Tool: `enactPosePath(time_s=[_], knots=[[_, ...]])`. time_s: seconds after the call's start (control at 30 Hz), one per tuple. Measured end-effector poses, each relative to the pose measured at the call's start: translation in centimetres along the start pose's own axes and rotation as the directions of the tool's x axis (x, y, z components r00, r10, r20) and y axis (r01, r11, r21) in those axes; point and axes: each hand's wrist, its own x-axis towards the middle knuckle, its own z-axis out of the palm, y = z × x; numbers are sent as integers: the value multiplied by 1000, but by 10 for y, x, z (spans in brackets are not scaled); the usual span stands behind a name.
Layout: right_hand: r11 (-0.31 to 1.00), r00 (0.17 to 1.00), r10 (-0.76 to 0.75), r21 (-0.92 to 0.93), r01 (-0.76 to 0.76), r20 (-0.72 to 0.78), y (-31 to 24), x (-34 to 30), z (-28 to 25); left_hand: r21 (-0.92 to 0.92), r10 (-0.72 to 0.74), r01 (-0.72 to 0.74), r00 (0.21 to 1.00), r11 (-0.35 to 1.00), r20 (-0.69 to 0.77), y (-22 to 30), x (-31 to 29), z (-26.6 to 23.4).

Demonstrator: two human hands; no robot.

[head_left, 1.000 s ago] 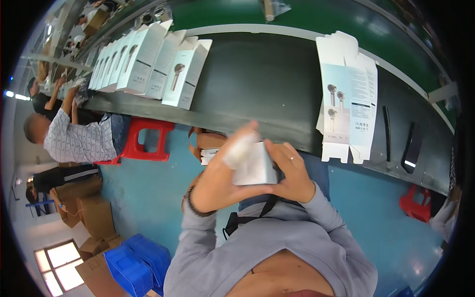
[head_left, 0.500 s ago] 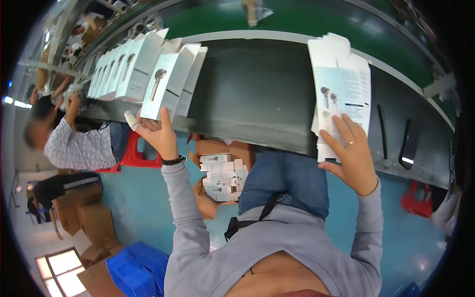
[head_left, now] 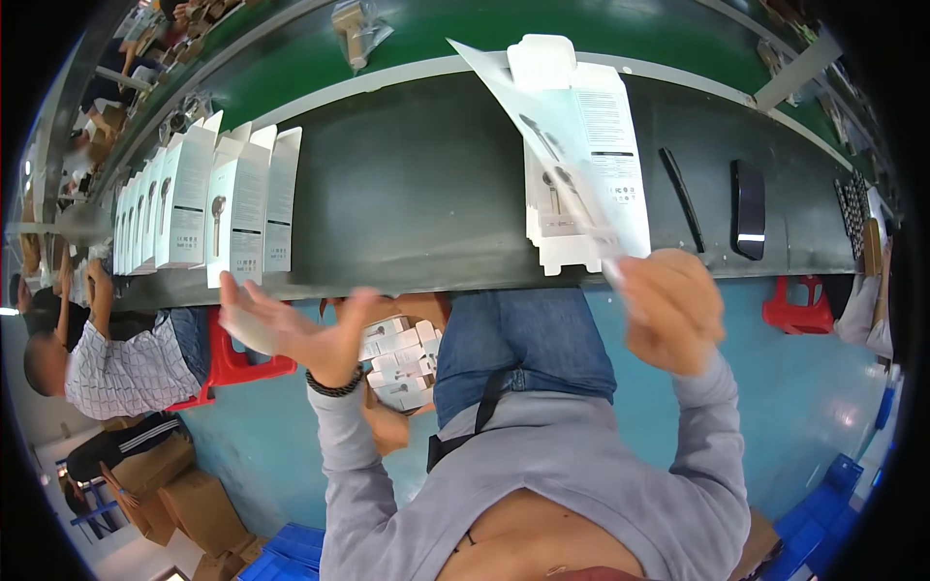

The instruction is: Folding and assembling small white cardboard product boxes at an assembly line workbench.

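Observation:
My right hand (head_left: pixel 673 310) pinches the near edge of a flattened white and pale-blue box (head_left: pixel 502 89), which is tilted up and blurred by motion. Beneath it, more flattened printed boxes (head_left: pixel 612 145) lie in a stack on the dark bench. My left hand (head_left: pixel 295 334) is open, fingers spread, just off the bench's front edge, and holds nothing. Nearest to it stands an upright box (head_left: pixel 232 223) with its top flaps raised and a handheld device pictured on it. Several similar upright boxes (head_left: pixel 179 208) stand in a row to the left.
A black pen (head_left: pixel 683 198) and a dark phone (head_left: pixel 749 208) lie on the right. Below the bench, a brown carton (head_left: pixel 387 426) holds small boxes. Red stools (head_left: pixel 232 360) stand at both sides. A co-worker (head_left: pixel 140 363) sits at left. A bagged item (head_left: pixel 356 37) lies on the green surface behind.
My right hand has lifted a flattened box off the stack, raising it at an angle. My left hand has come away from the upright box it was at. The whole view has shifted.

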Motion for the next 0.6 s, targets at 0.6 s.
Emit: enactPosePath(time_s=[0.6], knots=[[463,665,667,512,-723,336,-34,17,31,-328,309,-109,690,938,654,55,14,-7]])
